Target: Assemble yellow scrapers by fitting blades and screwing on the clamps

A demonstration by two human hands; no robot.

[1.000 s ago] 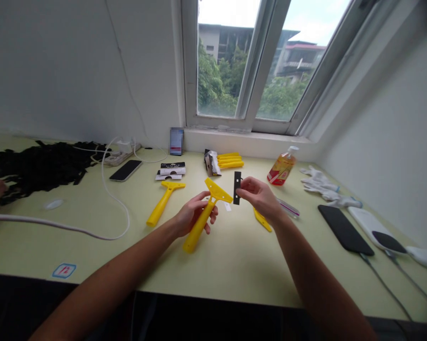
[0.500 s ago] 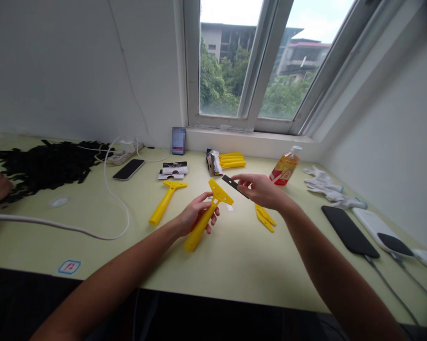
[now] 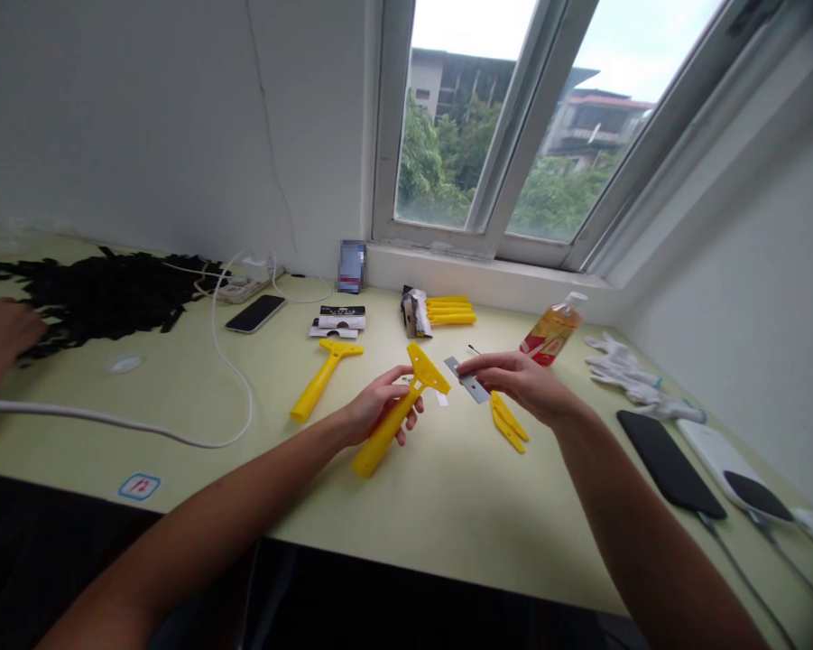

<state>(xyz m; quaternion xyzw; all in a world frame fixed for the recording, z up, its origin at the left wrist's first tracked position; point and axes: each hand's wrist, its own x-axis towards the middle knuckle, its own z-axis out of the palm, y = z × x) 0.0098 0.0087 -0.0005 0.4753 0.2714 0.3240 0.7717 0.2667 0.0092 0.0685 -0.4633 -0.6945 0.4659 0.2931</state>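
My left hand [image 3: 380, 408] is closed around a yellow scraper handle [image 3: 389, 429], its wide T-shaped head tilted up and facing me. To the right of that head, my right hand [image 3: 521, 381] pinches a flat grey scraper blade [image 3: 472, 383] with small holes in it, apart from the handle. Just below the right hand, yellow plastic head pieces [image 3: 507, 422] lie on the table. A small white slip [image 3: 441, 398] shows beside the scraper head. Another yellow scraper handle [image 3: 318, 388] rests on the table to the left.
Behind are small boxes [image 3: 339, 318], several yellow handles [image 3: 450, 311] by a torn pack, and a drink bottle [image 3: 552, 332]. White gloves [image 3: 626, 375] and a black power bank [image 3: 669, 462] lie right. Another person's hand [image 3: 6, 329] is beside a black pile [image 3: 108, 298]; a white cable [image 3: 108, 415] crosses the left.
The blade in my right hand has turned from its dark side to a bright grey face and moved slightly down and right. My left hand still holds the scraper handle. The view has shifted slightly.
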